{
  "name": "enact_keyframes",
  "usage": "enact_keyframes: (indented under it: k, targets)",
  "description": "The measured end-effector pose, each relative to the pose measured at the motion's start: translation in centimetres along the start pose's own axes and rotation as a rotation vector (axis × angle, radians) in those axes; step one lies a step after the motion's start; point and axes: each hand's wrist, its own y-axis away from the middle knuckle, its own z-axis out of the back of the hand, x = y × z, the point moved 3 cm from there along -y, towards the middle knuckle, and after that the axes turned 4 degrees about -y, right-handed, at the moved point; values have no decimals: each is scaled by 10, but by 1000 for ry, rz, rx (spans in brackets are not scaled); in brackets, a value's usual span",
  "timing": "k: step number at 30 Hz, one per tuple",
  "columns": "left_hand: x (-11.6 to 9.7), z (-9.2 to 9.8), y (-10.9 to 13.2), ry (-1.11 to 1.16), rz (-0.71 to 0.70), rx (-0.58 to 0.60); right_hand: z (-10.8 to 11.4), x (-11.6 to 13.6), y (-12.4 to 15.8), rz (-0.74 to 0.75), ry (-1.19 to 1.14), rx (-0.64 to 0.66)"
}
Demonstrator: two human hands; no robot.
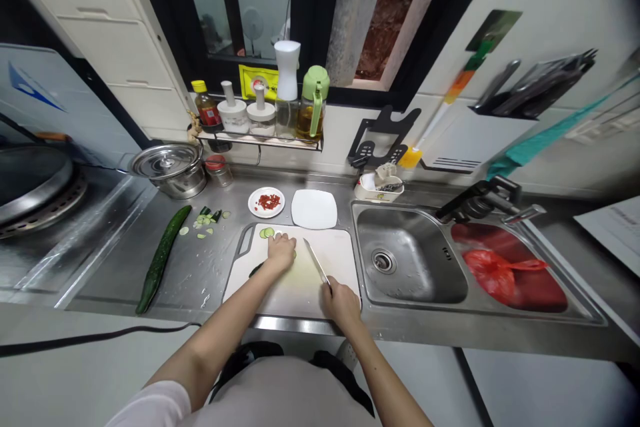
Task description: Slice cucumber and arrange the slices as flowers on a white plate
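My right hand (343,303) grips the handle of a kitchen knife (316,260), its blade pointing up and left over the white cutting board (330,247). My left hand (283,250) is on the board with fingers curled down, closed around cucumber slices; a little green shows at its edge, though the fingers hide most of them. Beyond it, near the board's top edge, lie loose cucumber slices (267,233). A dark green cucumber piece (256,270) is partly covered by my left forearm. The blade is apart from my left hand.
A whole cucumber (163,260) and small cucumber scraps (204,220) lie left of the board. Behind it stand a plate of chopped red bits (254,209) and a white square plate (314,208). The sink (415,273) adjoins on the right; a lidded pot (175,177) stands back left.
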Motion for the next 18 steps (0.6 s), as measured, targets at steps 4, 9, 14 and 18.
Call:
enact_keyframes:
  k: [4,9,14,18]
  targets:
    - [-3,-1,0,51,3,4,0,-1,1,-12,-1,0]
    - [3,1,-2,127,9,-20,3,0,2,-17,-11,-15]
    - [42,1,-14,448,174,-188,2,-1,2,-17,-24,-14]
    - [80,-4,-22,589,327,-262,2,-1,1,-12,-27,-4]
